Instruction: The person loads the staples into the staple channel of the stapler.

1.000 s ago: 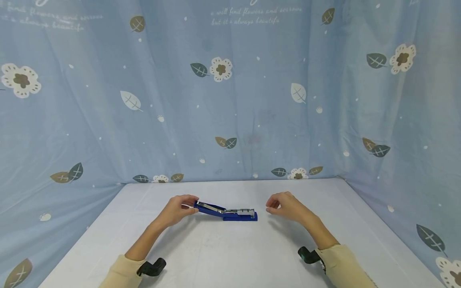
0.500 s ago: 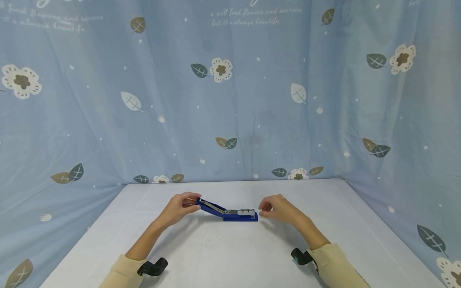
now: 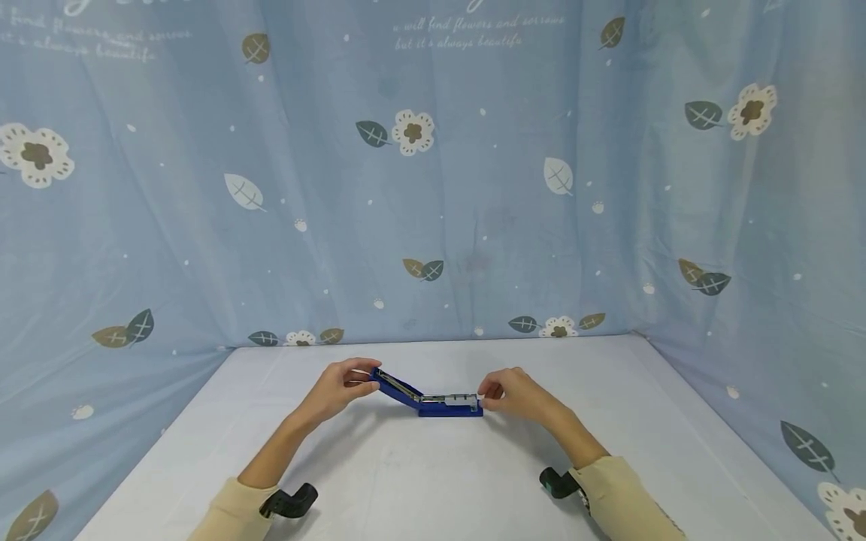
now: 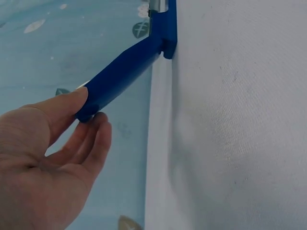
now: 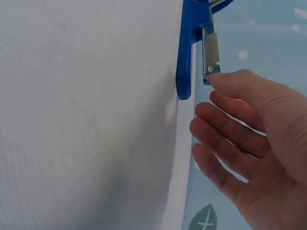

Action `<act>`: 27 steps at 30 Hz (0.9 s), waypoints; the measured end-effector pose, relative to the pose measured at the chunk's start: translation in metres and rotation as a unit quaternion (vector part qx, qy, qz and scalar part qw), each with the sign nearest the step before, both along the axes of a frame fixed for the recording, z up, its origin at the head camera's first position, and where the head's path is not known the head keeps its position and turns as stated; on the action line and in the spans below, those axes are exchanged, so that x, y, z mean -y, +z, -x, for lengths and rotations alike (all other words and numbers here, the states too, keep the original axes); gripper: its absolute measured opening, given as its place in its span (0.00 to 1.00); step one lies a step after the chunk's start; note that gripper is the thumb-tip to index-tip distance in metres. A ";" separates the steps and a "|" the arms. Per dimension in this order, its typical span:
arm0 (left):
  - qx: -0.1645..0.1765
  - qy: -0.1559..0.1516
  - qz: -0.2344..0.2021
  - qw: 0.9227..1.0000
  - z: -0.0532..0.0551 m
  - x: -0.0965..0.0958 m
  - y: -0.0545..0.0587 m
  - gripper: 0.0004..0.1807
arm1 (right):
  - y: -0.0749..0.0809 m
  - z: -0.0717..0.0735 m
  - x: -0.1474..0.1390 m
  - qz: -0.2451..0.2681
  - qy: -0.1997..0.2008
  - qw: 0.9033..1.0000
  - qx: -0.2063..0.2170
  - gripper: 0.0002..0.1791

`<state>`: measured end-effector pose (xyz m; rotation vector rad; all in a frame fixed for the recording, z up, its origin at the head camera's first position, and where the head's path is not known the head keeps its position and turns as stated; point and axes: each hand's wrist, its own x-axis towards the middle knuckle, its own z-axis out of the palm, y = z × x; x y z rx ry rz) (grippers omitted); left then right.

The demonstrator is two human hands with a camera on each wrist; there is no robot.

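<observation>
A blue stapler [image 3: 446, 411] stands on the white table, its top cover swung up and back to the left. My left hand [image 3: 338, 391] pinches the free end of that raised cover [image 4: 122, 74] between thumb and fingers. The silver staple magazine [image 5: 211, 50] lies exposed above the base, with a space between them at the front end. At that end is my right hand [image 3: 519, 394], its fingers loosely bent. The right thumb tip [image 5: 220, 81] meets or overlaps the magazine's end; whether it presses there I cannot tell.
The white tabletop [image 3: 406, 481] spreads around the stapler. A blue curtain [image 3: 473, 210] with leaves and flowers hangs behind the table and along both sides. Black wrist-worn devices sit at the left sleeve [image 3: 233, 511] and the right sleeve [image 3: 622, 496].
The right hand has moved left to the stapler's front end. My left hand has lifted the cover's end a little higher. The base stays in place.
</observation>
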<state>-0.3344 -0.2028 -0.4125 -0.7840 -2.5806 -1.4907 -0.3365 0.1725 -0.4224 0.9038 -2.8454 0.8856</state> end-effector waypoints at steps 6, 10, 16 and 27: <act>0.002 -0.008 -0.009 1.000 0.000 -0.004 0.002 0.23 | -0.003 0.001 0.003 0.004 0.006 1.000 0.002 0.07; -0.002 -0.010 -0.008 1.000 0.000 -0.008 0.006 0.23 | -0.002 0.000 0.005 0.003 0.005 1.000 -0.003 0.07; -0.004 -0.006 -0.006 1.000 0.001 -0.017 0.012 0.24 | -0.002 0.000 0.006 -0.004 0.003 1.000 -0.005 0.07; -0.002 0.003 -0.010 1.000 0.005 -0.035 0.018 0.23 | -0.004 0.001 0.006 0.003 0.014 1.000 0.001 0.06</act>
